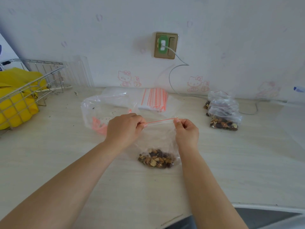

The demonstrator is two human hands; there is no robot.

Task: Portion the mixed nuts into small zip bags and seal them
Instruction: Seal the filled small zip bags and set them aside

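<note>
Pinching opposite ends of the zip bag (pixel 157 142)'s red seal strip (pixel 160 120), the left hand (pixel 125 128) and right hand (pixel 186 131) stretch it straight between them, nuts (pixel 156 158) hanging below.

Head cam, wide-angle, looks fwd/down, close over table (pixel 66 162).
</note>
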